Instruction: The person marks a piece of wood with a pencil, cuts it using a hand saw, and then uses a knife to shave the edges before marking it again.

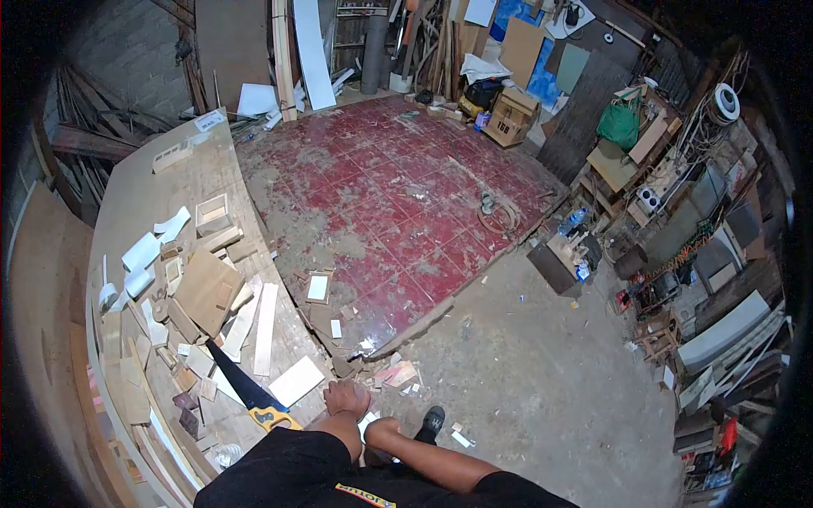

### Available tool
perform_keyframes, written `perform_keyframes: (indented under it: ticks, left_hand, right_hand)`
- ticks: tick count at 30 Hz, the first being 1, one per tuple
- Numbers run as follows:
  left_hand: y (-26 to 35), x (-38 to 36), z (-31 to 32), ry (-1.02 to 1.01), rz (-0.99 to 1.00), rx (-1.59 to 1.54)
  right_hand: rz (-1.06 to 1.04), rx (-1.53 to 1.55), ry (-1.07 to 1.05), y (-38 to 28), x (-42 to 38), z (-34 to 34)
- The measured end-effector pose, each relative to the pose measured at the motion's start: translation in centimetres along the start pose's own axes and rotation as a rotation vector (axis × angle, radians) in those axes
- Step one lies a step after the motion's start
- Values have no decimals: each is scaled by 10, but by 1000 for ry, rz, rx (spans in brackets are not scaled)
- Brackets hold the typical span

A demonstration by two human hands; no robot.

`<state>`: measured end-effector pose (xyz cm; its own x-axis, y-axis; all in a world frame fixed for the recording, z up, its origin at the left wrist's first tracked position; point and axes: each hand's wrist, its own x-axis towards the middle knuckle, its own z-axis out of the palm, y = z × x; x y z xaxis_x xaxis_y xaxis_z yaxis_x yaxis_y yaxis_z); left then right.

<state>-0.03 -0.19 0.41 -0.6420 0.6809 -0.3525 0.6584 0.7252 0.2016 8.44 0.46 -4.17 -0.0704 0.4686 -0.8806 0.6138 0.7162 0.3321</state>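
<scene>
My left hand (pixel 347 397) is at the bench's right edge with its fingers curled; what it grips, if anything, is hidden. Just below and to the right, close to my body, my right hand (pixel 383 433) is closed around a small white piece (pixel 366 426) that shows between my wrists. A white rectangular board (pixel 296 382) lies flat on the bench beside my left hand. Left of my hands is a handsaw with a dark blade (pixel 240 380) and a yellow handle, its handle toward me.
The wooden workbench (pixel 203 171) bears offcuts, an open wooden box (pixel 213 214) and a tilted brown block (pixel 207 290). Beyond lies a red tiled floor (pixel 381 203) with a raised edge. A cardboard box (pixel 511 116) stands at the back; clutter lines the right wall.
</scene>
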Motion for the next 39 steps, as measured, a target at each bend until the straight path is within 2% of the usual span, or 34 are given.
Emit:
perform_keyframes:
  ticks: [2, 4, 8, 10, 15, 17, 19, 24, 27, 30, 32, 34, 35, 37, 39]
  left_hand:
    - [1, -7, -2, -13, 3, 16]
    - [3, -5, -2, 11, -17, -11]
    - [0, 2, -1, 36, -39, -10]
    - [0, 2, 1, -53, -22, 13]
    - [2, -1, 1, -51, -20, 25]
    - [1, -3, 0, -24, -14, 7]
    - [1, -2, -4, -3, -12, 17]
    - [4, -5, -13, -96, -41, -14]
    - [-2, -2, 1, 9, 5, -38]
    - [-4, -3, 12, 58, 10, -109]
    - [-4, 1, 11, 93, 10, -98]
    - [-5, -1, 12, 90, 9, -84]
    - [-4, 1, 13, 89, 17, -71]
    - [2, -4, -5, 55, -1, -78]
    - [4, -5, -9, 21, -21, -89]
  right_hand:
    - [-21, -26, -46, -9, 24, 31]
    - [-369, -119, 215, 8, 27, 37]
    - [-333, 34, 233, 22, -11, 29]
    - [-272, 70, 179, 20, -17, 21]
    - [-60, 75, 14, -11, 11, 8]
    - [-85, 82, 26, -8, 15, 12]
    - [-186, 156, 165, 13, 0, 14]
    - [-79, 80, 65, -8, 23, 31]
    - [-22, 45, 20, -11, 27, 31]
    - [-303, -58, 263, 12, 8, 33]
    - [-368, 22, 293, -9, 65, 53]
    - [-154, 25, 94, -17, 60, 47]
    - [-157, 27, 94, -17, 56, 49]
    - [-150, 108, 222, 11, -12, 25]
    - [-74, 146, 177, -16, 46, 46]
